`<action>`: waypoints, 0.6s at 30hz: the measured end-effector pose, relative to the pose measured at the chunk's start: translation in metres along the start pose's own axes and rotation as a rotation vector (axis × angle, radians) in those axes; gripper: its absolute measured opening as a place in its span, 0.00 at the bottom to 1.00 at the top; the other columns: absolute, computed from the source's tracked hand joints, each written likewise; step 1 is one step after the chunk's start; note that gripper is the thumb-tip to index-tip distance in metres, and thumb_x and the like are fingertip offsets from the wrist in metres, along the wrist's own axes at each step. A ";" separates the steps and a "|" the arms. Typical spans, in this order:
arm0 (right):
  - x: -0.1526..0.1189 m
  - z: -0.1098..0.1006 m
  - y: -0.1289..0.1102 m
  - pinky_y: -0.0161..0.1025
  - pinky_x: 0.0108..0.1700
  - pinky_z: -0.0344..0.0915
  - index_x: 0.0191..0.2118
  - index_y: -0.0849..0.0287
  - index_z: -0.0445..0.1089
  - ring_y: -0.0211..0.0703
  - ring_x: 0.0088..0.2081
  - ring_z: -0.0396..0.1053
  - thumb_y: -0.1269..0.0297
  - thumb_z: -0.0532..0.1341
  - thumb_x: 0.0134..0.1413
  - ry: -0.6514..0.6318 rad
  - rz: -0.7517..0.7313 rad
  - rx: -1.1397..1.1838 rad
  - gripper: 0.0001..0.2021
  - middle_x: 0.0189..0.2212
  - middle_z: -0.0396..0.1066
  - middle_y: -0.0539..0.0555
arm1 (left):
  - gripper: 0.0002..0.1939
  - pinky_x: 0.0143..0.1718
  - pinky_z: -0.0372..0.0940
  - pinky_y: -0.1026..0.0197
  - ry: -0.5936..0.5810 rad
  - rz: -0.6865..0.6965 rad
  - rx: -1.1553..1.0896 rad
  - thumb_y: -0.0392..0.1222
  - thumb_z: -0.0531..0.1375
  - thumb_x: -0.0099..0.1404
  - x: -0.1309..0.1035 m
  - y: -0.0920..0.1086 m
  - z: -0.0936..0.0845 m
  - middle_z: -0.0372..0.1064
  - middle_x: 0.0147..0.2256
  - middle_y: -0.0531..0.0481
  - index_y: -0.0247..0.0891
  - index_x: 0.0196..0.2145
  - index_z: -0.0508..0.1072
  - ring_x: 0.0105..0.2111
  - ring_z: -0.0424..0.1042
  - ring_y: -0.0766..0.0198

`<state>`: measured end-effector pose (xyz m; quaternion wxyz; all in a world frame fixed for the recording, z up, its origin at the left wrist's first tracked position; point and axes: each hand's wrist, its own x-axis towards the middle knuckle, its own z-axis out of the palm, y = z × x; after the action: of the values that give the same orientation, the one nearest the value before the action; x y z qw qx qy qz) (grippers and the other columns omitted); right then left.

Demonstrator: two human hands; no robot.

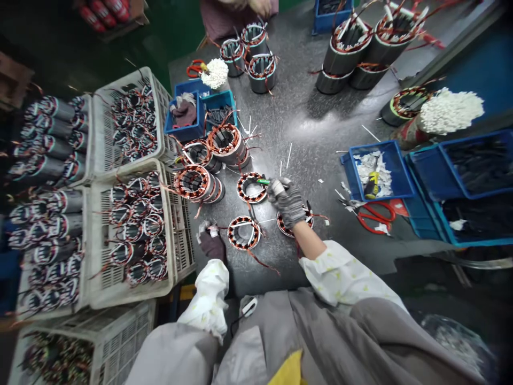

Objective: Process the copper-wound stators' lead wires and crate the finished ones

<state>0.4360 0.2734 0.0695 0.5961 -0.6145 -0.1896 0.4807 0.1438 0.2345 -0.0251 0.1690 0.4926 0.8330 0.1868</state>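
Head camera looks straight down on a speckled dark grey worktable (312, 128), where small round motor stators wound with copper wire and banded in red and white lie flat near the frame centre. The right hand (286, 200), in a grey knitted glove, is closed around a slim green-handled tool (263, 182) whose tip reaches left to the rim of one stator (251, 187). Another stator (294, 222) lies partly under that wrist. The left hand (211, 241), in a dark glove, rests just left of a third stator (244, 233), its fingers curled around something small and pale that I cannot make out.

To do this well, I judge that the tool tip should stay on the insulation at the winding's edge rather than on bare copper, and the ring should be steadied so it does not slide on the smooth top.

Around them: white slatted plastic crates (176, 214) full of stators at left, blue plastic bins (395, 176) at right and upper centre, red-handled scissors (374, 216) right of centre, bundles of white ties (451, 109) at upper right, taller stator stacks (348, 48) along the top, and another person's hands (256, 6) at the top edge. A dark green floor shows at upper left.
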 end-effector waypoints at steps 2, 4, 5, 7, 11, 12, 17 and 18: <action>-0.018 -0.014 -0.019 0.32 0.22 0.58 0.35 0.54 0.67 0.33 0.22 0.62 0.31 0.69 0.43 -0.045 0.065 0.008 0.30 0.24 0.68 0.46 | 0.21 0.62 0.67 0.45 0.061 -0.098 -0.141 0.50 0.53 0.80 -0.008 0.011 -0.022 0.75 0.59 0.32 0.33 0.59 0.73 0.59 0.73 0.48; -0.036 -0.027 -0.032 0.32 0.19 0.54 0.32 0.54 0.64 0.32 0.18 0.58 0.31 0.70 0.41 -0.099 0.105 -0.034 0.30 0.20 0.65 0.45 | 0.23 0.57 0.70 0.49 0.043 -0.049 -0.231 0.55 0.54 0.80 -0.027 0.026 -0.049 0.79 0.53 0.37 0.35 0.58 0.74 0.52 0.77 0.52; -0.044 -0.033 -0.036 0.33 0.18 0.53 0.30 0.54 0.63 0.32 0.17 0.56 0.32 0.70 0.41 -0.132 0.112 -0.054 0.29 0.19 0.64 0.45 | 0.23 0.55 0.71 0.51 -0.021 0.038 -0.252 0.57 0.56 0.78 -0.040 0.035 -0.062 0.80 0.50 0.42 0.38 0.57 0.76 0.48 0.78 0.54; -0.059 -0.039 -0.041 0.34 0.17 0.52 0.27 0.53 0.61 0.32 0.16 0.55 0.34 0.69 0.43 -0.214 0.099 -0.069 0.28 0.17 0.61 0.45 | 0.20 0.51 0.71 0.54 -0.225 0.307 -0.230 0.58 0.63 0.74 -0.070 0.056 -0.085 0.82 0.45 0.47 0.43 0.54 0.80 0.44 0.80 0.56; -0.079 -0.045 -0.051 0.34 0.17 0.49 0.24 0.54 0.64 0.32 0.14 0.52 0.37 0.68 0.44 -0.365 0.076 -0.089 0.25 0.13 0.57 0.44 | 0.18 0.43 0.69 0.55 -0.373 0.667 0.051 0.60 0.65 0.72 -0.116 0.094 -0.107 0.83 0.38 0.45 0.42 0.42 0.83 0.39 0.80 0.53; -0.082 -0.047 -0.055 0.34 0.16 0.48 0.25 0.54 0.66 0.32 0.14 0.51 0.37 0.68 0.44 -0.382 0.086 -0.104 0.24 0.13 0.57 0.45 | 0.20 0.40 0.68 0.55 -0.361 0.693 0.103 0.61 0.64 0.73 -0.123 0.100 -0.110 0.82 0.36 0.44 0.41 0.39 0.83 0.38 0.80 0.53; -0.086 -0.067 -0.072 0.35 0.18 0.51 0.25 0.54 0.67 0.36 0.17 0.57 0.41 0.67 0.45 -0.404 0.054 -0.155 0.20 0.17 0.66 0.49 | 0.25 0.38 0.66 0.56 -0.378 0.803 0.213 0.64 0.59 0.76 -0.135 0.118 -0.118 0.78 0.30 0.45 0.41 0.35 0.82 0.34 0.78 0.53; -0.085 -0.072 -0.074 0.35 0.19 0.52 0.25 0.54 0.67 0.36 0.18 0.58 0.42 0.67 0.46 -0.420 0.040 -0.168 0.20 0.18 0.67 0.50 | 0.25 0.39 0.67 0.56 -0.400 0.820 0.246 0.63 0.59 0.76 -0.136 0.122 -0.120 0.77 0.29 0.45 0.41 0.34 0.81 0.34 0.78 0.53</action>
<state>0.4804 0.1816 0.1556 0.4807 -0.5522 -0.3367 0.5921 0.2431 0.1514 0.1510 0.1789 0.8235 0.5369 0.0395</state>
